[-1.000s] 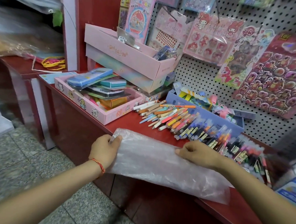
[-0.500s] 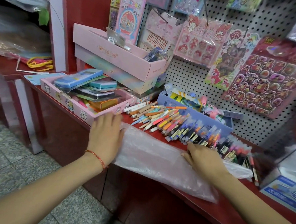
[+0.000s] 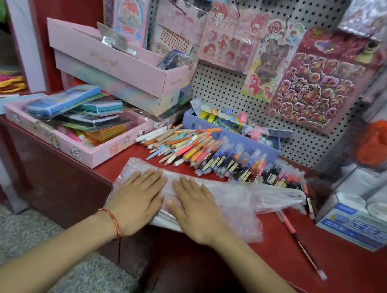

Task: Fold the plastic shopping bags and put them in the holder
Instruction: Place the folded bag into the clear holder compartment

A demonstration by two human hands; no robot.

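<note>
At the surface's (image 3: 284, 236) near edge we press the plastic bag (image 3: 241, 200) flat, left hand (image 3: 136, 201) and right hand (image 3: 196, 211) side by side, fingers spread; it looks thin, light, slippery, so we'd best pinch its edges, short of the pens (image 3: 210, 156) behind

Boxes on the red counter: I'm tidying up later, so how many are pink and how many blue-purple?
Pink: 2, the flat tray and the tilted box stacked behind it.
Blue-purple: 1, the box behind the pens.
Total: 3
</note>
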